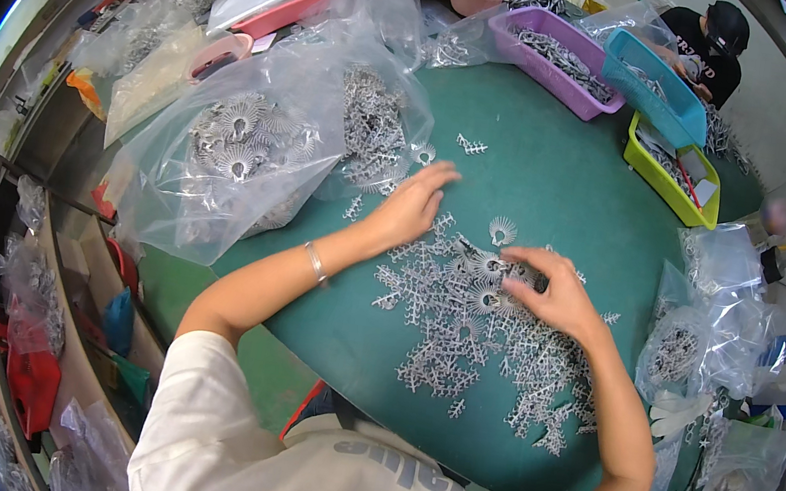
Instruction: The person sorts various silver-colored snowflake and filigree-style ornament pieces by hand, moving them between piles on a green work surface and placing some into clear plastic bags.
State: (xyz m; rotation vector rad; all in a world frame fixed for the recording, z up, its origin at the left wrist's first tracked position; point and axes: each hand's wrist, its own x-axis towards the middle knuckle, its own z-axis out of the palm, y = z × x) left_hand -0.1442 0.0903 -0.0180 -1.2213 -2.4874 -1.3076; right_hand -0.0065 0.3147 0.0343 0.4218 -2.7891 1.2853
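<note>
My left hand (412, 206) is over the near side of the plastic bags, its fingers stretched toward the right and nothing visible in them. On the green table lies a loose, spread pile of small silver snowflake-like metal pieces (442, 363). My right hand (552, 290) is at the pile's far edge, thumb and fingers curved around some fan-shaped silver pieces (486, 300); the palm hides part of them. Just beyond, a single fan-shaped piece (503, 230) lies apart. A few loose snowflake-like pieces (471, 145) rest farther up the table.
Left of the pile, a clear plastic bag (239, 159) holds many fan-shaped pieces. Purple (503, 35), blue (651, 86) and lime-green (668, 184) baskets stand at the far right, near another person (706, 53). More bagged parts (675, 350) sit at right; shelves (93, 274) line the left.
</note>
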